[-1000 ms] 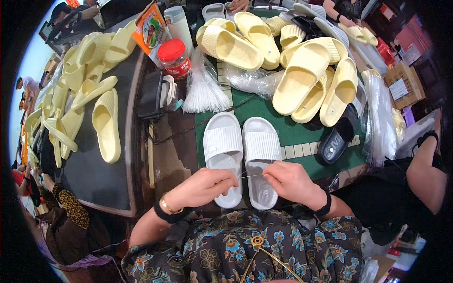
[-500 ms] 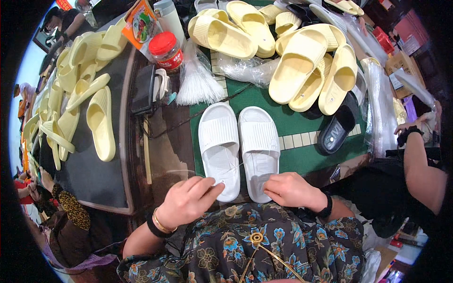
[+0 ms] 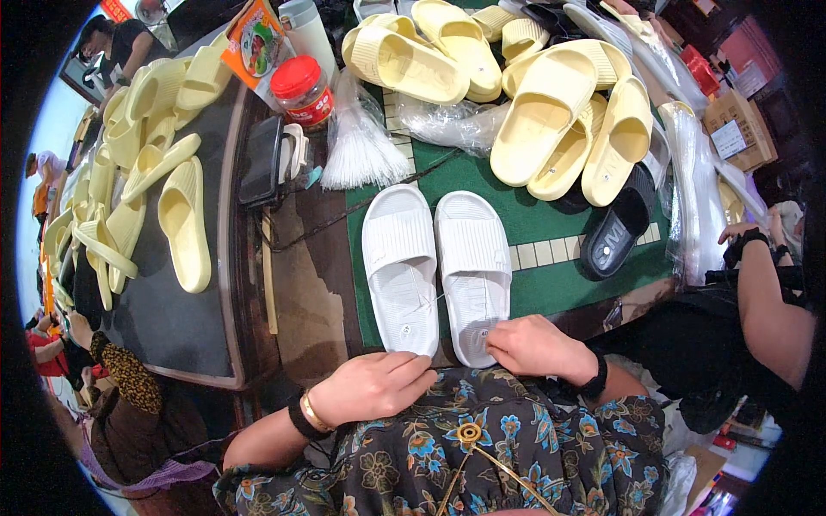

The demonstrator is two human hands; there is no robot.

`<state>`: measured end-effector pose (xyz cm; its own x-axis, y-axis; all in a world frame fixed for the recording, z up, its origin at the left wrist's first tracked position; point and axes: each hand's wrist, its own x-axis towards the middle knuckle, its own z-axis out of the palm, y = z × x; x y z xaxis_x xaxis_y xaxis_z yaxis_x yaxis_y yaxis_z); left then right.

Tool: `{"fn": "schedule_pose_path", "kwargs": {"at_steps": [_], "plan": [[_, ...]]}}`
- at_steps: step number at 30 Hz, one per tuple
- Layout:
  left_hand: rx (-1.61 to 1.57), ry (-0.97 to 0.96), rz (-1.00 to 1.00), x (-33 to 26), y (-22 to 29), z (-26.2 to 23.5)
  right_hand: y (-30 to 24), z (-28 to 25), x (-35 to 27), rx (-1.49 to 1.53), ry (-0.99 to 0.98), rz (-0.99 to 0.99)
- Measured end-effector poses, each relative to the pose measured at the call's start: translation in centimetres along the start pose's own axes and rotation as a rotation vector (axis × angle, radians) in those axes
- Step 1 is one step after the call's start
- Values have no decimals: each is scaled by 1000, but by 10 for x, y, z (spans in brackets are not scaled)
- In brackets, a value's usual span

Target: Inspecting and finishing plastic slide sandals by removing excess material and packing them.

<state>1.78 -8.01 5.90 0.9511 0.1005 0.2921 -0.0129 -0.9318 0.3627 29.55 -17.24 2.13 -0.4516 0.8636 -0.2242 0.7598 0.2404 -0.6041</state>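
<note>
Two white slide slippers lie side by side in front of me, toes pointing away. The left slipper has a small round sticker on its heel; a thin clear strand runs between the two straps. My left hand is closed at the heel edge of the left slipper, fingers curled over its rim. My right hand pinches the outer heel edge of the right slipper, with the fingertips partly hidden.
Yellow slippers are piled at the back right, more yellow slippers on the left table. A black slipper lies right. A bundle of white ties lies near a red-lidded jar. A co-worker's arm is at far right.
My left hand has moved down and slightly right, from over the left slipper's insole to its heel edge, uncovering the sticker. My right hand has stayed nearly in place.
</note>
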Motion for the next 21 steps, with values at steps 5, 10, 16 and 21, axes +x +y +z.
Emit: {"fn": "schedule_pose_path", "kwargs": {"at_steps": [5,10,16,21], "plan": [[-31,-2,-23,3,-5,9,2,-2,6,-20,44,-2],[-13,-3,-91,2,-26,18,6,-4,12,-1,139,11],[-9,-46,-123,-5,-23,14,7,-4,16,3,160,7],[56,-85,-154,-12,-7,3,7,-4,17,5,138,20]]}}
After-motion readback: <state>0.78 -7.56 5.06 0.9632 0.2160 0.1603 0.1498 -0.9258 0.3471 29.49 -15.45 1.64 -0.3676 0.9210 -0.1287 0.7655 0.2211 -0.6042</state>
